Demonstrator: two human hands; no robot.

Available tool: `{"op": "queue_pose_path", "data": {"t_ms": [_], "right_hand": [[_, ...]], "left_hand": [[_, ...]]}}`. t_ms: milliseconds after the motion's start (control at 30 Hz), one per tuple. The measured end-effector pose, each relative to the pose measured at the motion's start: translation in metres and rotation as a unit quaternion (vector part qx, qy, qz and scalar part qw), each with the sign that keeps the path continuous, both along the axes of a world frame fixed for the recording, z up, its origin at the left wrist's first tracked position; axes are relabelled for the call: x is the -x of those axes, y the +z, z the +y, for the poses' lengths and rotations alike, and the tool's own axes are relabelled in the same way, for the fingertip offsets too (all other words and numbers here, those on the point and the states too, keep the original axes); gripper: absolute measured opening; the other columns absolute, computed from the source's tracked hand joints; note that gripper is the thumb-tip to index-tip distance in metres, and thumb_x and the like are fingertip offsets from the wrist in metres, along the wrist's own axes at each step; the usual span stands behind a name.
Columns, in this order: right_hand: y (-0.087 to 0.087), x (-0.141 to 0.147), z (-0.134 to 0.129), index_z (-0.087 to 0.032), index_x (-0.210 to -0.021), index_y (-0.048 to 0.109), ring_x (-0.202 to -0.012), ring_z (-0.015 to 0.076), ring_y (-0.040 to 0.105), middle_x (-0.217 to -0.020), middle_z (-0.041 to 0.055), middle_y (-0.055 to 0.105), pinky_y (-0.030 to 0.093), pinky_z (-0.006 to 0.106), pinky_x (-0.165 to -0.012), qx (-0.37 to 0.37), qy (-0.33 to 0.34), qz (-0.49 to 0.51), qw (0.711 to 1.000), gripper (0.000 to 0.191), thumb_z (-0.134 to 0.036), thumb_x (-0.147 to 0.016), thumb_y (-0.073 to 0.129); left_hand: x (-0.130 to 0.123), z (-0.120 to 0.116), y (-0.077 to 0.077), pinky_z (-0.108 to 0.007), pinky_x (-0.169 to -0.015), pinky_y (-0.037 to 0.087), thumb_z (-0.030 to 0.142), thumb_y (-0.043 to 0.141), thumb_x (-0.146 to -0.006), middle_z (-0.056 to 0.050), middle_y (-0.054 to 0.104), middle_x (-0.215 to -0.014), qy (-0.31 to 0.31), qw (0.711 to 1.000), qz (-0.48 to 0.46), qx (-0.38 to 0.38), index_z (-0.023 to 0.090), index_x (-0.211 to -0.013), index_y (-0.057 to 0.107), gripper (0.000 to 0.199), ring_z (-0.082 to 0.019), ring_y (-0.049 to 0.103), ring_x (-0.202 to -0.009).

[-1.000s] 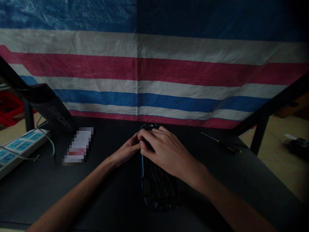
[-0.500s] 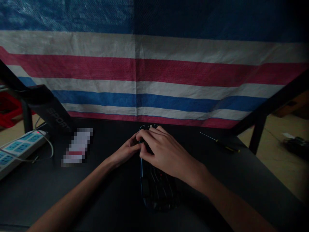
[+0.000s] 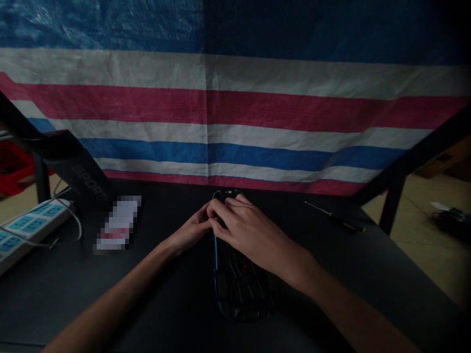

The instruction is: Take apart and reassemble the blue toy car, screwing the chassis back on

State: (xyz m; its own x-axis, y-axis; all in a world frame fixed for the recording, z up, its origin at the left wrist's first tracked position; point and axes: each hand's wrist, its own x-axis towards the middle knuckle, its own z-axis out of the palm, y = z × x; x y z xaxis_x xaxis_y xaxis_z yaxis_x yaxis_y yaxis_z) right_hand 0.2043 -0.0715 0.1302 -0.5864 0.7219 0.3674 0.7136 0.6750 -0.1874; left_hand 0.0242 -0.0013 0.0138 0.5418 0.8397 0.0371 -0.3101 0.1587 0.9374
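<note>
A long black toy car (image 3: 245, 282) with a thin blue edge lies on the dark table, pointing away from me. A dark wheel-like block shows on its near left side, and a small red dot on its top. My left hand (image 3: 191, 230) is at the car's far left edge, its thumb and fingers closed there. Across the far part of the car lies my right hand (image 3: 245, 223), with thumb and index finger pinched close to the left fingertips. Whatever sits between those fingers is hidden.
A screwdriver (image 3: 346, 224) lies to the right on the table (image 3: 158, 304). At left are a pixelated pale item (image 3: 119, 223), a power strip (image 3: 33, 223) with a white cable, and a dark object marked SPORT (image 3: 81, 171). A striped sheet (image 3: 221, 108) hangs behind.
My right hand's thumb and index finger have drawn closer together, and the hand has shifted slightly left. My left hand and the toy car look nearly unmoved.
</note>
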Motion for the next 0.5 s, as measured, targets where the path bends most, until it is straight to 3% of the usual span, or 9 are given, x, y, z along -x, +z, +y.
{"op": "queue_pose_path", "data": {"t_ms": [100, 267, 400, 500], "right_hand": [[0.0005, -0.0007, 0.0005, -0.02, -0.108, 0.057, -0.098, 0.0212, 0.061, -0.101, 0.0055, 0.068, 0.041, 0.037, -0.095, 0.009, 0.009, 0.01, 1.0, 0.008, -0.021, -0.102, 0.052], [0.0007, -0.0018, 0.0026, -0.02, -0.105, 0.057, -0.087, 0.0203, 0.061, -0.091, 0.0041, 0.067, 0.042, 0.036, -0.089, 0.004, -0.001, -0.003, 1.0, 0.012, -0.025, -0.106, 0.046], [0.001, -0.0014, 0.0021, -0.019, -0.106, 0.058, -0.096, 0.021, 0.061, -0.099, 0.0056, 0.068, 0.04, 0.037, -0.095, 0.008, 0.012, 0.014, 1.0, 0.008, -0.019, -0.099, 0.053], [-0.0004, -0.0013, 0.0014, -0.02, -0.106, 0.059, -0.091, 0.0207, 0.06, -0.095, 0.0044, 0.068, 0.041, 0.037, -0.092, 0.002, 0.0, 0.002, 1.0, 0.01, -0.026, -0.103, 0.051]], "left_hand": [[0.0003, -0.0008, 0.0017, -0.033, -0.097, 0.051, 0.02, 0.085, -0.075, -0.004, 0.073, -0.097, -0.005, 1.0, 0.0, 0.0, 0.022, -0.117, 0.069, 0.045, -0.027, 0.065, -0.112], [-0.0003, 0.0007, -0.0005, -0.032, -0.096, 0.051, 0.023, 0.082, -0.078, -0.002, 0.072, -0.096, -0.018, 1.0, 0.003, 0.003, 0.021, -0.108, 0.069, 0.032, -0.027, 0.065, -0.113], [-0.0016, 0.0014, -0.0014, -0.031, -0.094, 0.051, 0.022, 0.086, -0.073, -0.002, 0.07, -0.092, -0.003, 1.0, -0.01, 0.001, 0.019, -0.109, 0.068, 0.04, -0.024, 0.065, -0.106], [-0.0015, -0.0011, 0.0006, -0.031, -0.092, 0.05, 0.023, 0.084, -0.077, -0.004, 0.072, -0.099, 0.004, 1.0, -0.003, 0.011, 0.018, -0.117, 0.067, 0.044, -0.023, 0.066, -0.104]]}}
